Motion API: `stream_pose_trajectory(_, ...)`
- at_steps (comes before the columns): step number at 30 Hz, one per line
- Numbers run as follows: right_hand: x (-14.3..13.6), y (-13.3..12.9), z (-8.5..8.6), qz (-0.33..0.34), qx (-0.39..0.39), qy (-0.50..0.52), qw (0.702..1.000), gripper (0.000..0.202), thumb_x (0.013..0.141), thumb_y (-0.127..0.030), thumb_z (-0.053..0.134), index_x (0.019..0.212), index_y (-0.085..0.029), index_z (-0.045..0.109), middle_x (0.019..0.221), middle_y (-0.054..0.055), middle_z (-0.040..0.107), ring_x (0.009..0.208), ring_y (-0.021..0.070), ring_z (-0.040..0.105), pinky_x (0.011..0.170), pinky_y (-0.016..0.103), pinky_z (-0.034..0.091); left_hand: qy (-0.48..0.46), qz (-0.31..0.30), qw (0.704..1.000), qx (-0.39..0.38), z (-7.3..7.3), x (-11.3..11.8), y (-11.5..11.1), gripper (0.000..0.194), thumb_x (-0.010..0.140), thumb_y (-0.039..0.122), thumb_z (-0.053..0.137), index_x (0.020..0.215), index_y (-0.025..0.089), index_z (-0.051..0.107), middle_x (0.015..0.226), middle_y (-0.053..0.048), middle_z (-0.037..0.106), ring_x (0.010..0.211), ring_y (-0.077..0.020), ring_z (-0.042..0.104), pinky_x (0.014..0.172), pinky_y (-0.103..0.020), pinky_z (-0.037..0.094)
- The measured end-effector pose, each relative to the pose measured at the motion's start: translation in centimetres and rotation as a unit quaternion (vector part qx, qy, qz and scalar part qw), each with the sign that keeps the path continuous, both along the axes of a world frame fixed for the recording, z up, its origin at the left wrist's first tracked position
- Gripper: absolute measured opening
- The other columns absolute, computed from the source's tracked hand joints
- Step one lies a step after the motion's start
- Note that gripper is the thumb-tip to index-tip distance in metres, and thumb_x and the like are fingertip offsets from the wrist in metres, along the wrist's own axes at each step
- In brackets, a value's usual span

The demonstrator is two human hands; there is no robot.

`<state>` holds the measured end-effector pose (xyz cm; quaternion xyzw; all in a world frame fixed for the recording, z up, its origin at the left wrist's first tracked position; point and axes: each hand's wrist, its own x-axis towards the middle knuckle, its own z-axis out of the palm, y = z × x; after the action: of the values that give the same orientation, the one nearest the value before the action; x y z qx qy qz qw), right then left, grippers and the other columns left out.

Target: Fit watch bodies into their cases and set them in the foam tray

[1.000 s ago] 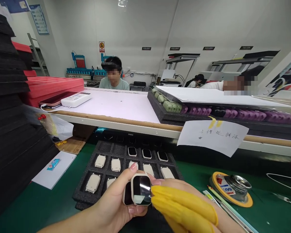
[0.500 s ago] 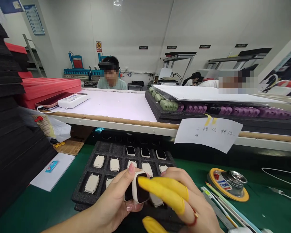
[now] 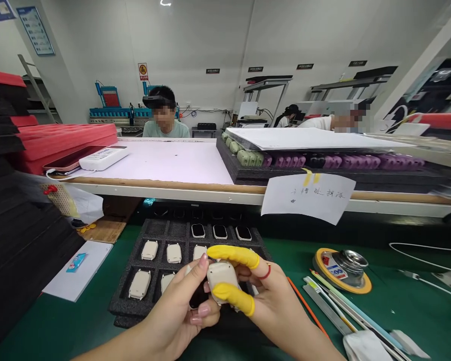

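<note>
Between my hands a cream smartwatch case [image 3: 223, 273] shows its back. My right hand [image 3: 265, 288], with yellow finger cots on the thumb and a finger, pinches it by its edges. My left hand [image 3: 186, 296] is bare and closed around a second smartwatch [image 3: 199, 299], its dark screen partly hidden by the fingers. The left fingertips are close to the cream case; whether they touch it I cannot tell. Under and behind both hands lies a black foam tray [image 3: 122, 301] with several watch cases in its compartments, some back up, some screen up.
A roll of yellow tape [image 3: 319, 265] with a metal dish lies on the right of the green mat, near a toothbrush [image 3: 311, 285] and thin sticks. A raised shelf [image 3: 165, 160] crosses ahead, bearing a phone, a power bank [image 3: 103, 158] and foam trays. A person sits opposite.
My right hand has taken hold of the cream watch and now shows its back; before, its screen faced the right fingers while my left hand held it. The view has shifted slightly right.
</note>
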<state>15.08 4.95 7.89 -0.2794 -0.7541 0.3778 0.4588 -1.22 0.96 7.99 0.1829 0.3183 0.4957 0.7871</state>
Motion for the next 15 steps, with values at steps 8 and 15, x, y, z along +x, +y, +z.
stream_pose_trajectory(8,-0.2,-0.6,0.9,0.075,-0.159,0.03,0.984,0.059,0.075,-0.031,0.085,0.129,-0.029,0.062,0.117,0.007,0.071,0.089,0.019,0.074,0.08,0.03,0.064,-0.079,0.023,0.995,-0.06,0.5,-0.3,0.2,0.023,0.091,0.032,0.069,0.085,0.011,0.061,0.067,0.003,0.053,0.044,0.0004,0.04,0.041,-0.009,0.026)
stream_pose_trajectory(15,-3.5,6.8,-0.1,-0.016,-0.123,-0.069,0.99,0.069,0.078,-0.055,0.075,0.128,-0.011,0.058,0.086,0.009,0.075,0.075,0.023,0.074,0.071,0.039,0.063,-0.049,-0.066,0.997,-0.001,1.1,0.7,-1.1,0.035,0.074,0.044,0.082,0.083,0.016,0.062,0.076,-0.002,0.065,0.052,-0.0081,0.055,0.048,-0.018,0.033)
